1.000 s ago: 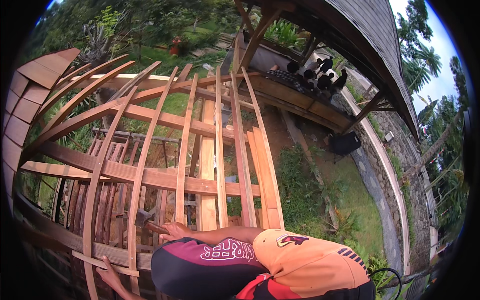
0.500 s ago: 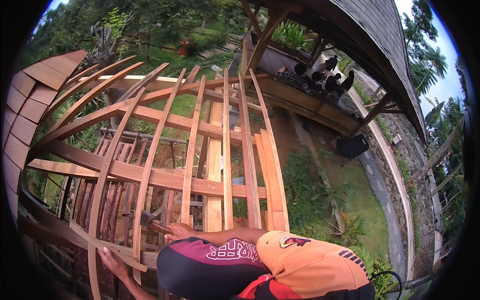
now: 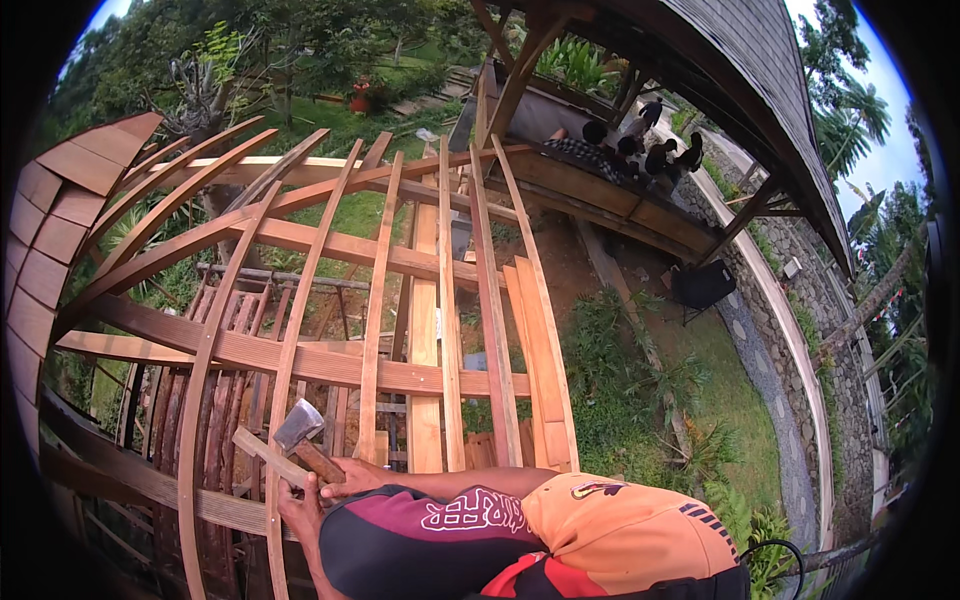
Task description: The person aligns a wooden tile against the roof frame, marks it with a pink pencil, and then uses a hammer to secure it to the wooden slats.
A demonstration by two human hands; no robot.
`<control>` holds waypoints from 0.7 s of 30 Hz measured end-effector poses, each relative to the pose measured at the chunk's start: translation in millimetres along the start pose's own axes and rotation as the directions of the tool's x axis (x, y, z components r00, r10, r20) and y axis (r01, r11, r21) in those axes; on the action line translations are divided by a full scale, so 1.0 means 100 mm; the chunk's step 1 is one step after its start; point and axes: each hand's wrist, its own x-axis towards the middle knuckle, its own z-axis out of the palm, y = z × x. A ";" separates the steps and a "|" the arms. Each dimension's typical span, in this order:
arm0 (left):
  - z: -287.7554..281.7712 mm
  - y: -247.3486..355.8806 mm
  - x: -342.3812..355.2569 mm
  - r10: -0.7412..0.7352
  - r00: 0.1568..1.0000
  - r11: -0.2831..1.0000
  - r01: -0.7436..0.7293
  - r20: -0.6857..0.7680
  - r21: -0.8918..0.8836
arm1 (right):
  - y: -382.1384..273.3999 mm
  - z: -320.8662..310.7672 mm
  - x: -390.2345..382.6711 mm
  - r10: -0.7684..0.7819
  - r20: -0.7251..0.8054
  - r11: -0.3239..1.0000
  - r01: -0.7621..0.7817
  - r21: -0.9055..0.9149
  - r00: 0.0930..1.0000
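My right hand (image 3: pixel 350 478) is wrapped around the wooden handle of a hammer (image 3: pixel 299 425), its grey metal head raised just above the rafters. Close beside it, my left hand (image 3: pixel 303 510) grips a short wooden strip (image 3: pixel 268 456), which points up and to the left, passing below the hammer's head. Under both hands runs a long wooden batten (image 3: pixel 285 385), part of a roof frame. Another batten (image 3: pixel 190 450) lies to its left, and both cross a dark beam (image 3: pixel 225 508).
Battens and a thick rafter (image 3: pixel 300 361) form an open lattice with gaps to the ground. Wooden shingles (image 3: pixel 70 210) cover the left edge. Beneath are stacked poles (image 3: pixel 205 425). Several people (image 3: pixel 640 150) sit under a roofed shelter at the back right.
My left hand has picked up the wooden strip from across the battens and brought it right, beside my right hand. The hammer's head has risen and come clearly into view.
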 end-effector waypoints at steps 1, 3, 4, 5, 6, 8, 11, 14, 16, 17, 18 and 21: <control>-0.07 -0.03 0.02 0.027 0.999 1.000 -0.027 0.044 -0.001 | -0.09 0.03 0.00 -0.023 0.002 0.997 0.024 -0.077 1.000; -0.16 -0.03 0.02 0.056 0.994 0.998 -0.056 0.096 -0.002 | 0.02 0.02 0.02 -0.019 0.012 0.996 0.020 -0.083 1.000; -0.25 -0.01 0.00 -0.032 0.982 0.995 0.012 0.186 0.103 | 0.07 0.03 0.03 -0.013 0.024 0.996 0.016 -0.092 1.000; -0.32 0.02 -0.02 -0.127 0.954 0.976 0.070 0.273 0.208 | 0.18 0.00 0.04 -0.011 0.019 0.996 0.013 -0.089 1.000; -0.43 0.10 -0.08 -0.133 0.949 0.976 0.074 0.285 0.207 | 0.31 -0.07 0.02 -0.007 -0.065 0.969 -0.009 -0.246 0.998; -0.68 0.21 -0.22 -0.182 0.904 0.959 0.078 0.387 0.271 | 0.23 -0.18 0.02 0.062 -0.117 0.959 -0.092 -0.267 0.991; -1.01 0.40 -0.48 -0.261 0.827 0.931 0.080 0.498 0.355 | 0.27 -0.39 0.27 0.064 -0.222 0.948 -0.129 -0.291 0.973; -1.05 0.42 -0.68 -0.321 0.725 0.915 0.073 0.609 0.396 | 0.46 -0.63 0.33 0.028 -0.323 0.937 -0.138 -0.321 0.946; -1.05 0.42 -0.77 -0.342 0.678 0.910 0.068 0.650 0.408 | 0.49 -0.62 0.36 -0.001 -0.360 0.944 -0.118 -0.309 0.933; -1.04 0.40 -0.82 -0.349 0.658 0.909 0.064 0.667 0.412 | 0.50 -0.62 0.34 -0.025 -0.393 0.947 -0.104 -0.304 0.919; -1.04 0.40 -0.85 -0.351 0.641 0.909 0.056 0.683 0.414 | 0.50 -0.61 0.35 -0.021 -0.395 0.947 -0.108 -0.302 0.918; -1.02 0.40 -0.88 -0.342 0.596 0.912 0.025 0.726 0.409 | 0.42 -0.60 0.38 -0.043 -0.343 0.959 -0.057 -0.278 0.938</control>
